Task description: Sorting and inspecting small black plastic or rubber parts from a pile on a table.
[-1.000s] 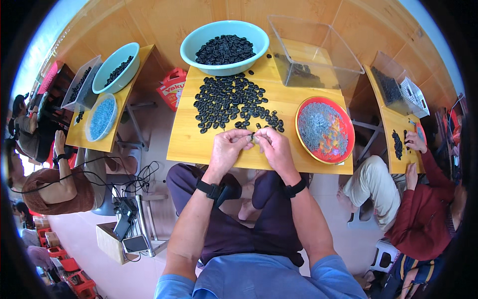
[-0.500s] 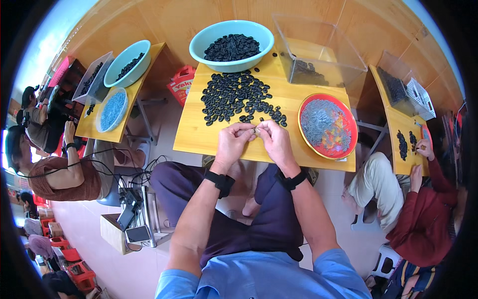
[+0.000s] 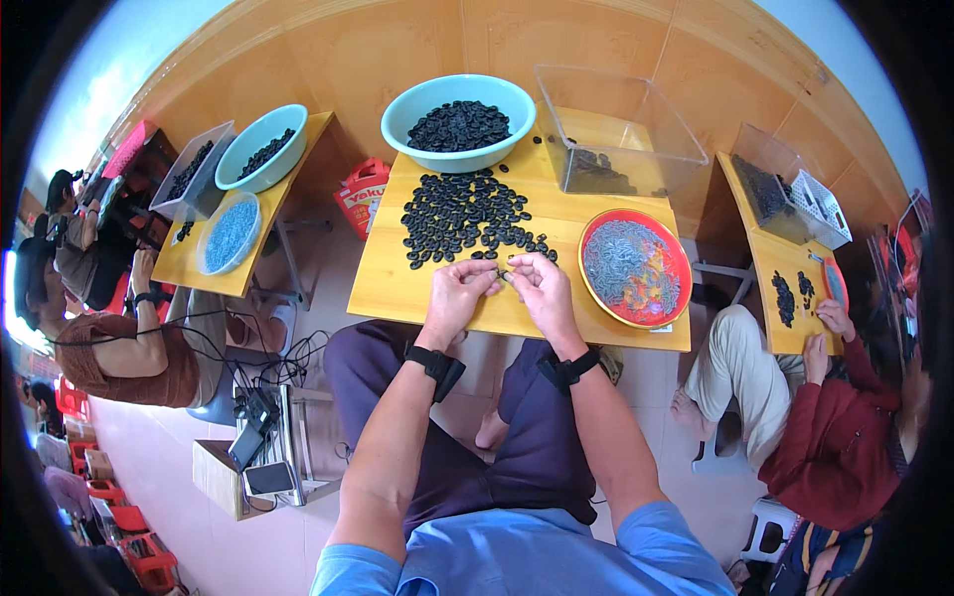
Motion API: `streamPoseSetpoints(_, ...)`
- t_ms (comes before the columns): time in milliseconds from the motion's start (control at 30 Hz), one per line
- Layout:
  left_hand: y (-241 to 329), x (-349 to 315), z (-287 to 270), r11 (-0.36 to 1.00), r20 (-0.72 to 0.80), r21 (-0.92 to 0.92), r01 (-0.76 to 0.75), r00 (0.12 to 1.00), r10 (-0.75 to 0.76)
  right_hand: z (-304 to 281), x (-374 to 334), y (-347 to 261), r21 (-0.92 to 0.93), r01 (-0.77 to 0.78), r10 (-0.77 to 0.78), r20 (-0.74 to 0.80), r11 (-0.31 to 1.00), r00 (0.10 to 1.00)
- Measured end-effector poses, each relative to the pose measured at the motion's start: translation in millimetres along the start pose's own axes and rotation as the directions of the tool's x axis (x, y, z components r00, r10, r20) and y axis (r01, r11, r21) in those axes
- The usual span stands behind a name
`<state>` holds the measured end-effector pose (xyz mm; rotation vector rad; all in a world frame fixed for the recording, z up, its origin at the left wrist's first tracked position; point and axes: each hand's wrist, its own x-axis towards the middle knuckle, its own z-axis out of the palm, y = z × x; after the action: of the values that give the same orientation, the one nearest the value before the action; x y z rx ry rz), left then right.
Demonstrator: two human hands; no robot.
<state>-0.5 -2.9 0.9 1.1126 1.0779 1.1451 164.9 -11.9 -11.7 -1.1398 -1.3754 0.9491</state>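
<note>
Above the near edge of the yellow table (image 3: 393,298), my two hands meet with fingertips close together. Thumb and fingers of my left hand (image 3: 459,296) are pinched, and so are those of my right hand (image 3: 544,295). A tiny dark piece (image 3: 502,274) shows between the fingertips, too small and covered to name. Just beyond my hands lies a spread of black oval pieces (image 3: 447,217), each with a paler mark in its middle. To the right of my right hand stands a round red tray (image 3: 648,318) holding many small grey slender parts.
A light-blue basin (image 3: 457,159) full of black pieces stands at the table's back left. Beside it is a clear plastic box (image 3: 661,179) with some dark pieces. Co-workers sit at tables left and right. Cables and a metal-framed stand (image 3: 288,437) are by my left leg.
The view has shifted slightly, so the table sits lower in the picture. My fingertips have moved a little apart but stay pinched over the same spot.
</note>
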Motion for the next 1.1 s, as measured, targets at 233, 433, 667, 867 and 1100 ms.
streamPoseSetpoints(233,-4.3,2.2,-1.4,0.999,0.043,0.015,-0.041,0.998,0.040,2.9,1.5,5.0,-0.068,-0.022,0.022,-0.012,0.997,1.000)
streamPoseSetpoints(433,-8.7,3.0,-0.4,0.998,0.029,0.017,-0.058,0.998,0.057,2.8,1.6,-3.4,-0.122,-0.032,0.032,-0.001,0.992,0.999)
streamPoseSetpoints(667,-9.5,2.6,-3.7,0.997,-0.030,-0.051,-0.065,0.997,0.064,8.4,-1.1,-11.3,0.042,-0.064,0.069,-0.126,0.997,0.990)
streamPoseSetpoints(867,-4.8,1.0,-3.3,0.986,-0.103,-0.157,-0.055,0.994,0.039,8.0,0.1,-11.4,-0.452,0.074,-0.128,-0.091,0.889,0.988)
streamPoseSetpoints(1100,-3.0,1.4,-3.8,0.987,-0.075,-0.161,-0.028,0.997,0.016,16.4,-0.4,-16.4,-0.635,0.080,-0.138,-0.041,0.768,0.990)
